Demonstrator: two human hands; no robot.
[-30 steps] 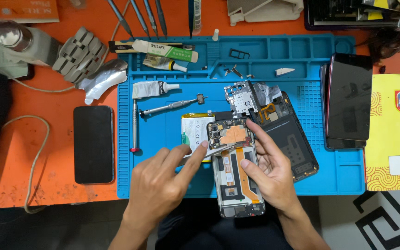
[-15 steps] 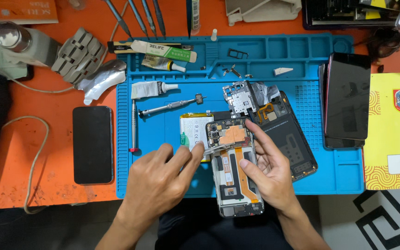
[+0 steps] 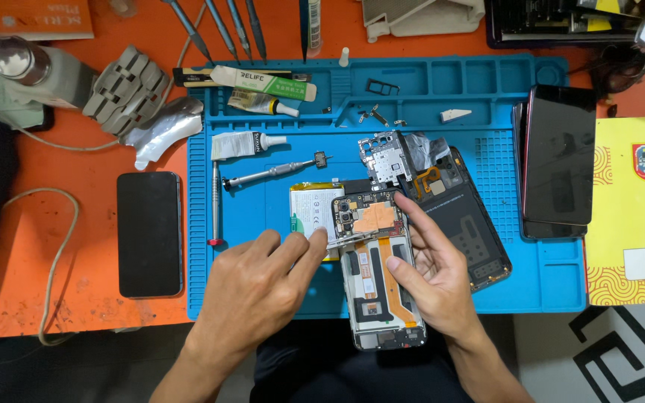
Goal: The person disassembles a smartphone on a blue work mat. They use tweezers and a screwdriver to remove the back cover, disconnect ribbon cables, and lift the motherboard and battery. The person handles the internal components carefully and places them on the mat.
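An opened phone with its back off lies at the front edge of the blue work mat, showing an orange flex cable and a copper patch over its board. My right hand holds the phone's right side, thumb on the frame. My left hand pinches thin metal tweezers whose tip touches the phone's board on its left side. A white battery lies flat just behind my left fingers.
A black back cover and a metal shield plate lie right of the phone. A screwdriver, glue tubes, a black phone on the orange table and dark phones at right surround the mat.
My left hand has shifted slightly right, bringing the tweezers' tip onto the phone's board. My right hand keeps its hold on the phone.
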